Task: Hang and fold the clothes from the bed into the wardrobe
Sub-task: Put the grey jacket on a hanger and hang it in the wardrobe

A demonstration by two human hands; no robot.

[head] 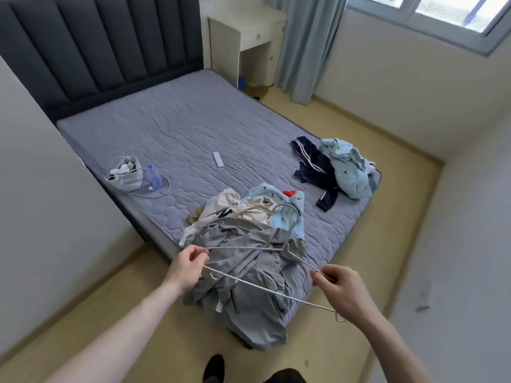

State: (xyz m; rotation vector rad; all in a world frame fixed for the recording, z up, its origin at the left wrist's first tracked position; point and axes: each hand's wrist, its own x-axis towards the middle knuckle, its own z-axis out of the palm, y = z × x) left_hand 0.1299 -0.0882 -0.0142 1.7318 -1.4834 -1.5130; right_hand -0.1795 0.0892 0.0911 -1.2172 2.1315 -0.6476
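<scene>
— Hangers: what have you got?
— My left hand (pixel 185 268) and right hand (pixel 338 288) each pinch a wire hanger (pixel 265 290) over the grey garment (pixel 249 286) spilling off the bed (pixel 171 128) corner.
— Room?
— Bare mattress behind; hanger hook (pixel 284 210) half-buried in clothes.

This is a bedroom in a home. A bed (pixel 193 128) with a bare quilted grey mattress and a dark padded headboard (pixel 96 48) fills the middle, with loose clothes (pixel 340 167) strewn on it. At the far side a white bedside desk (pixel 249 42) stands beside a pale blue curtain (pixel 307 45) and a window (pixel 442 12) at far right.
</scene>
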